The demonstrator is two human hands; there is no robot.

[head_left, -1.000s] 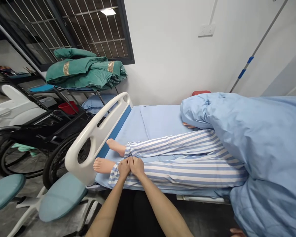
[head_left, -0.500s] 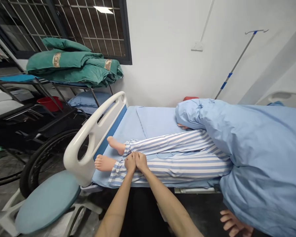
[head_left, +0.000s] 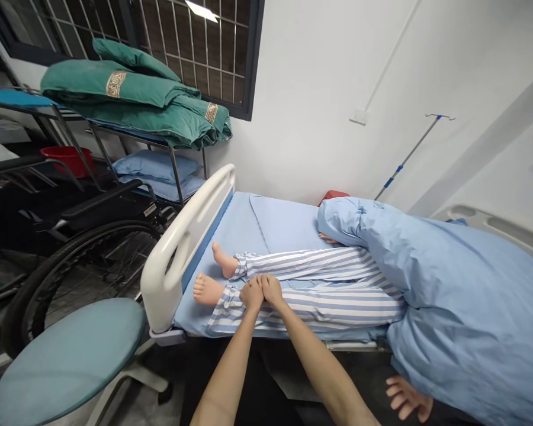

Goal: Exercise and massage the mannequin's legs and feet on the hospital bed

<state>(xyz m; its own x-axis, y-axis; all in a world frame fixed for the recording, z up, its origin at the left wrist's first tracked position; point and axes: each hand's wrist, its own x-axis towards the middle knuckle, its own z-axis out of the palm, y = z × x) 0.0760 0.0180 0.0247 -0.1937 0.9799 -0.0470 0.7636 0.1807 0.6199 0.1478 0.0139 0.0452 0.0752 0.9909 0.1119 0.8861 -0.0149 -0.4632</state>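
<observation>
My left hand (head_left: pixel 252 293) and my right hand (head_left: pixel 271 289) are pressed side by side on the lower part of the near leg of blue-and-white striped trousers (head_left: pixel 337 302). Fingers of both are curled down on the cloth, their tips hidden. Inside the trousers lies a figure that looks like a care manikin, its two bare feet (head_left: pixel 208 290) toward the footboard. A light blue quilt (head_left: pixel 462 284) covers its upper body. One of the figure's hands (head_left: pixel 408 397) hangs past the near bed edge; part of another shows beneath the quilt's far side.
A white footboard (head_left: pixel 160 284) closes the bed's left end. Left of it stand a wheelchair (head_left: pixel 93 248) and a round teal stool (head_left: pixel 71 355). Green folded bedding (head_left: pixel 137 100) lies on a rack with pillows (head_left: pixel 155 165) below. An IV pole (head_left: pixel 411 154) rises behind the bed.
The camera view has shifted, so the bed's foot end and my hands appear farther right. Both hands stay together on the near trouser leg.
</observation>
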